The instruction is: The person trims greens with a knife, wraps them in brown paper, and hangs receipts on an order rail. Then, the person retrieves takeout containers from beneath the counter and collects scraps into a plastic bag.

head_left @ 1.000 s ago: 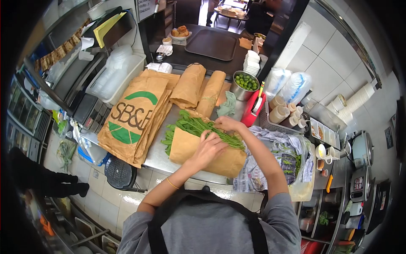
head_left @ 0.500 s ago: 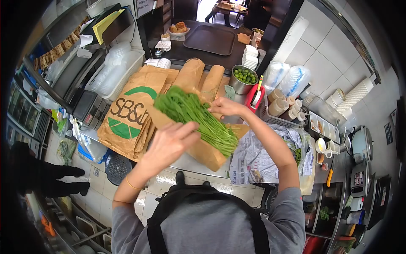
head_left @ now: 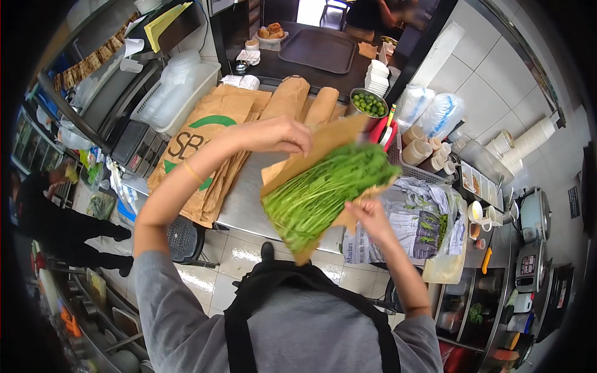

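Note:
A bunch of leafy green herbs [head_left: 305, 199] with long thin stems lies on a sheet of brown paper [head_left: 323, 146], held up over the front of the metal counter. Its leaves point to the upper right and its stems to the lower left. My left hand [head_left: 283, 135] is closed on the paper's upper left edge. Lower down, my right hand [head_left: 371, 219] pinches the paper's right edge, close to the leaves. Two rolled brown paper bundles [head_left: 287, 99] lie just behind, and a stack of flat brown paper bags [head_left: 208, 146] with green and black print sits on the left.
Crumpled newspaper [head_left: 398, 230] with green bits lies right of my hands. A metal pot of small green limes [head_left: 368, 104] stands behind, near a red tape dispenser [head_left: 387, 133]. A dark tray [head_left: 317, 51] rests at the back. Another person [head_left: 40, 205] stands at far left.
The herbs and paper have turned, so the leaves point right instead of left. My left hand has moved up to the paper's top edge; my right hand has come down and right.

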Motion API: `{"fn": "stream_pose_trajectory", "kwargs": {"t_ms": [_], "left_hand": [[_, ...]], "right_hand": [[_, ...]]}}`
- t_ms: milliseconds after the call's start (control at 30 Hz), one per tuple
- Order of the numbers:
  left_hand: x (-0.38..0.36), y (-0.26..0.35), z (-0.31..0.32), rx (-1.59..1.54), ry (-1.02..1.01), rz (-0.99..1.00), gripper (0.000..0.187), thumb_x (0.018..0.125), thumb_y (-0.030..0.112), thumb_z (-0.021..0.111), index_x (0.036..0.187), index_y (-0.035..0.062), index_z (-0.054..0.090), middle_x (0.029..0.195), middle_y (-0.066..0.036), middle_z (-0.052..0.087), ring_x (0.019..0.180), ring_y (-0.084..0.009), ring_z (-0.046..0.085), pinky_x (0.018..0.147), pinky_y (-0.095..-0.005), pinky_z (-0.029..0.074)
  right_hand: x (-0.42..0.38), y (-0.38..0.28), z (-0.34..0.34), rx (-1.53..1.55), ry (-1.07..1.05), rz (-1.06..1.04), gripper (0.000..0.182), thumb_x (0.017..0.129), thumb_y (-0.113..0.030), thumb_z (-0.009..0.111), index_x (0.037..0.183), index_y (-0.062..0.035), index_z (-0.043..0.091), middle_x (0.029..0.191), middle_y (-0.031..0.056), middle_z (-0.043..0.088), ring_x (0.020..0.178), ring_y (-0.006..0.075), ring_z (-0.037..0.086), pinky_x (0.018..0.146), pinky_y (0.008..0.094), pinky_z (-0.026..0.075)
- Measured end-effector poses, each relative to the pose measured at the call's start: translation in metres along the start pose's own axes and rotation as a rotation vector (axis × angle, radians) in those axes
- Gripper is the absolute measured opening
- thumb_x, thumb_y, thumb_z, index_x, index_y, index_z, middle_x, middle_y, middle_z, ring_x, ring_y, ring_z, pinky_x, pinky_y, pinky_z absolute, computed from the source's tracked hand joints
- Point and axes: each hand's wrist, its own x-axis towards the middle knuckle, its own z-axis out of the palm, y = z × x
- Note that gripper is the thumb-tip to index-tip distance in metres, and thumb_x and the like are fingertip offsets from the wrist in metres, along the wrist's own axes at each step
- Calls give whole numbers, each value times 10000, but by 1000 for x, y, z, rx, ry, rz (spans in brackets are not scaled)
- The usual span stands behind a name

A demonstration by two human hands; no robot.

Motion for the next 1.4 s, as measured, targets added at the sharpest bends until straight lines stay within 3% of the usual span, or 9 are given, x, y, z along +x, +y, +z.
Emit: {"fn": "stream_pose_trajectory", "kwargs": {"t_ms": [400, 600, 733, 767, 900, 1100, 1267, 1333, 1400], "left_hand": [[21, -49, 63, -118, -182, 108, 39, 748, -25, 585, 781, -9, 571, 804, -94, 574, 764, -258, 578, 671, -338, 452], [14, -57, 64, -145, -161, 105, 51, 754, -24, 583, 801, -5, 594, 822, -88, 592, 773, -254, 586, 686, -329, 465], [9, -56, 56, -155, -158, 81, 62, 753, -29, 580, 798, 4, 608, 827, -82, 604, 785, -245, 595, 690, -327, 473], [8, -54, 54, -160, -156, 78, 65, 751, -27, 582, 799, 6, 612, 827, -81, 606, 787, -243, 597, 691, -327, 475], [6, -59, 55, -136, -195, 74, 83, 746, -13, 591, 817, 12, 626, 824, -81, 615, 782, -239, 602, 693, -328, 477], [8, -74, 52, -65, -258, 45, 77, 752, -18, 582, 824, -2, 605, 876, -96, 617, 832, -258, 604, 722, -329, 479], [-21, -108, 48, 334, 98, -215, 205, 755, 15, 548, 952, 21, 606, 987, -110, 619, 904, -271, 605, 773, -344, 492], [-31, -60, 61, 615, 395, -325, 265, 765, 53, 530, 1024, 41, 585, 1016, -110, 610, 922, -268, 603, 787, -360, 492], [-50, -17, 110, 489, 425, -228, 360, 758, 51, 520, 1118, 54, 528, 1118, -107, 568, 989, -260, 582, 822, -348, 494]], "right_hand": [[-45, 56, 86, 13, 93, 216, 291, 884, -240, 575, 736, 7, 616, 573, 71, 607, 545, 109, 568, 555, 238, 411], [-44, 50, 88, -715, 94, -648, 382, 740, -265, 707, 1032, -42, 605, 993, 122, 574, 925, 237, 552, 769, 327, 417], [-27, 70, 84, -1189, 312, -771, 669, 692, -318, 725, 1269, -94, 472, 1268, 126, 419, 1191, 266, 391, 964, 478, 297], [-21, 71, 80, -1237, 241, -665, 876, 626, -360, 754, 1356, -93, 350, 1374, 130, 317, 1297, 268, 272, 1038, 518, 188], [12, 40, 65, -1208, -10, -480, 1187, 465, -453, 806, 1393, -30, 199, 1402, 146, 288, 1330, 289, 231, 1077, 509, 133], [63, 23, 52, -1298, -298, -299, 1248, 402, -506, 823, 1374, 3, 228, 1349, 174, 362, 1301, 283, 289, 1075, 531, 127], [75, 36, 44, -1205, -425, -250, 1104, 442, -557, 786, 1309, -13, 371, 1240, 186, 481, 1204, 313, 420, 1052, 545, 181], [77, 46, 41, -1150, -398, -275, 1049, 451, -569, 774, 1277, -26, 422, 1211, 172, 506, 1176, 316, 447, 1043, 551, 201], [89, 57, 38, -1120, -420, -257, 1036, 456, -588, 762, 1270, -36, 437, 1200, 167, 511, 1166, 324, 454, 1042, 545, 211]]}}
